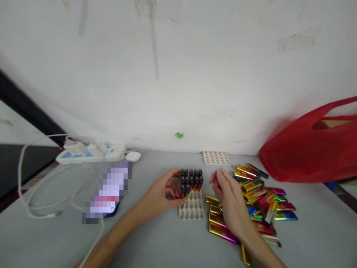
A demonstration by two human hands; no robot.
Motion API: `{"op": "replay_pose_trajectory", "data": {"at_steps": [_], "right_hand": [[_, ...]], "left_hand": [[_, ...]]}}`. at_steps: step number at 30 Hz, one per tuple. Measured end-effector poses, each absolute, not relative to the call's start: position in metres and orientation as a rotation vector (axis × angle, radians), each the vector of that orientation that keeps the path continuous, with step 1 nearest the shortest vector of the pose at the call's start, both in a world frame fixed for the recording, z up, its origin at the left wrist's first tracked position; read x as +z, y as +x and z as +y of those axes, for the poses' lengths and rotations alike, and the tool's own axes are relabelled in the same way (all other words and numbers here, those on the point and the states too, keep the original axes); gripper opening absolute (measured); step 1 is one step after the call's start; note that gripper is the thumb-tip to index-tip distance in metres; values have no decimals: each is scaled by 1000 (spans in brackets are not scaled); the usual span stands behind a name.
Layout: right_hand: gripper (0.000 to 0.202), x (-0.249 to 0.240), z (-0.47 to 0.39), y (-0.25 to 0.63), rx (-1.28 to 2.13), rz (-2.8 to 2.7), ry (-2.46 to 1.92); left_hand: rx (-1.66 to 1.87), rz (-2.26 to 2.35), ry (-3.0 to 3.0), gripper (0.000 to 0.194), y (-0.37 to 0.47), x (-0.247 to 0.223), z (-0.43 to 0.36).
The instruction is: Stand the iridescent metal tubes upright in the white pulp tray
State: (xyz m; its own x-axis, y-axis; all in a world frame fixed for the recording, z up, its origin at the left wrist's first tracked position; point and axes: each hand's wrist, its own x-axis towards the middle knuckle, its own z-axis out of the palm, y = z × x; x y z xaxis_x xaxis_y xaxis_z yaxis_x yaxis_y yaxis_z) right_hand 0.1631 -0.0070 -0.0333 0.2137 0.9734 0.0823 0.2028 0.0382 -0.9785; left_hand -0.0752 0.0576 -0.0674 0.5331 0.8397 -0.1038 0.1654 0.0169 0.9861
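The pale tray (191,205) sat on the grey surface (156,240), its cells filled at the far end by upright black-capped sticks (191,180): two rows of five, then two more at the left of the third row. At its nine o'clock was the left hand (163,190), thumb and forefinger spread apart against the tray's edge. At three o'clock hovered the right hand (230,201), fingers curled; whether its grip pinched anything, I could not tell. Beneath and beyond it lay a pile of loose shiny sticks (256,195). A second tray (216,158) stood toward one o'clock, near the wall (178,93), and a red bag (304,150) at two. A pixelated phone (110,190) lay at nine, a power strip (115,152) at ten.
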Motion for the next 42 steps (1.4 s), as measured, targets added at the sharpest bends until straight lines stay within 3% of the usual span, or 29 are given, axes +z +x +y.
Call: {"op": "replay_pose_trajectory", "data": {"at_steps": [5, 13, 30, 42], "right_hand": [[63, -30, -4, 161, 1085, -1022, -1342], [54, -28, -2, 163, 1465, -771, -1092], [63, -31, -7, 161, 1768, -829, -1110], [51, -44, -13, 156, 1693, -861, -1208]], "left_hand": [[651, 922, 1487, 83, -76, -67, 57], [654, 914, 1482, 83, -76, -65, 57], [667, 916, 1480, 84, -76, -70, 58], [659, 918, 1477, 87, -76, -71, 58]]}}
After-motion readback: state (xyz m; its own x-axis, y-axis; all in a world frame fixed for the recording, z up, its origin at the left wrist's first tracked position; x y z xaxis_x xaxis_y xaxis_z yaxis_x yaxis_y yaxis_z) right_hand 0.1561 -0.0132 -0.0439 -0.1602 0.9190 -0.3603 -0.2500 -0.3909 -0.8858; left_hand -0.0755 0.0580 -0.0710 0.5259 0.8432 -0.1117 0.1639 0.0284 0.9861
